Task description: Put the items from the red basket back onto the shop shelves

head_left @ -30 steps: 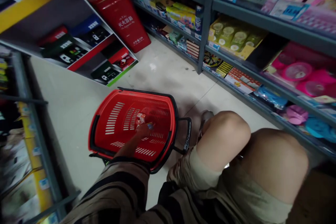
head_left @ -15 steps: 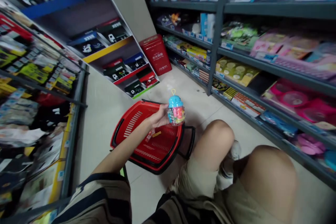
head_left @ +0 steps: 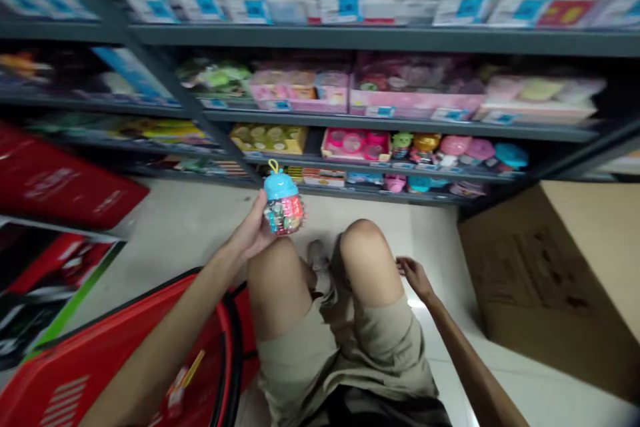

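Grey metal shelving [head_left: 350,39] of boxed toys runs across the back of the aisle, above a pale tiled floor [head_left: 200,213]. At the left, a red plastic shopping basket [head_left: 95,347] sits beside our left arm, and our left hand [head_left: 247,230] grips a blue-capped plastic jar of small toys [head_left: 283,207], raised clear of the basket just above our left knee [head_left: 277,287]. Our hands are well apart: the right hand [head_left: 414,278], open and empty, hangs beside our right knee [head_left: 367,247], with open floor between it and a cardboard box [head_left: 545,287] at the right.
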Demonstrator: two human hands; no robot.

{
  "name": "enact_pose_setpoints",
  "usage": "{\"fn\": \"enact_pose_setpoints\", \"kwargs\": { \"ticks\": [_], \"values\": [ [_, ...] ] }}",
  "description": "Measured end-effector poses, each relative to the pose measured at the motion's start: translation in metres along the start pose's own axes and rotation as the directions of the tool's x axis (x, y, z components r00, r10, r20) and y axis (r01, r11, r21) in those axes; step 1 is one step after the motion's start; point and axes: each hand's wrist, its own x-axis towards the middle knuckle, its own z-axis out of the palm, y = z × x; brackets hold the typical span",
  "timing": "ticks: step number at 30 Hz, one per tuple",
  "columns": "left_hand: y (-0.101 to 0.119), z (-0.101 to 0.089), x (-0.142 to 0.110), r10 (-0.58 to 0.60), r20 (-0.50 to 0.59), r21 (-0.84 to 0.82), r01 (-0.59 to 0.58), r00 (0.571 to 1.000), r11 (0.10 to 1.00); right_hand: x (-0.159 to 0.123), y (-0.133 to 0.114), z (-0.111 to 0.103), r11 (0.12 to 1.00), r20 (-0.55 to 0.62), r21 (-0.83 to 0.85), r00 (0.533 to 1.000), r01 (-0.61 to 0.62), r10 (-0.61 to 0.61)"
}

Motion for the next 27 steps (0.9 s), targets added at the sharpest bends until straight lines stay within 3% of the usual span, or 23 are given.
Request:
{"fn": "enact_pose_setpoints", "kwargs": {
  "ticks": [2,5,8,10,13,15,21,27],
  "values": [
    [-0.001,0.039,0.046,-0.020,0.051,-0.052,0.023,0.998,0.998,0.022,-0.023,-0.009,0.994,-0.019,0.106,1.000,0.012,-0.010],
    [-0.006,0.085,0.093,-0.025,0.083,-0.093,0.032,0.996,0.995,0.061,-0.087,0.017,0.936,0.068,0.325,0.984,0.132,-0.162],
    [-0.010,0.095,0.112,-0.012,0.121,-0.072,0.021,0.993,0.997,0.074,-0.147,0.060,0.903,0.273,0.403,0.922,0.150,-0.275],
    [-0.016,0.086,0.112,-0.041,0.201,-0.056,0.054,0.979,0.997,0.070,-0.168,0.079,0.938,0.348,0.275,0.887,0.213,-0.303],
    [-0.026,0.066,0.105,-0.165,0.307,0.081,0.147,0.937,0.986,0.062,-0.174,0.085,0.947,0.394,-0.075,0.881,0.313,-0.260],
    [-0.030,0.055,0.101,-0.208,0.328,0.210,0.144,0.921,0.967,0.062,-0.171,0.079,0.938,0.413,-0.175,0.887,0.300,-0.207],
    [-0.028,0.050,0.107,-0.122,0.282,0.332,0.023,0.952,0.943,0.071,-0.170,0.068,0.974,0.421,0.105,0.878,0.202,-0.228],
    [-0.024,0.061,0.109,-0.107,0.255,0.326,0.019,0.961,0.945,0.068,-0.167,0.067,0.964,0.408,0.187,0.878,0.188,-0.250]
  ]
}}
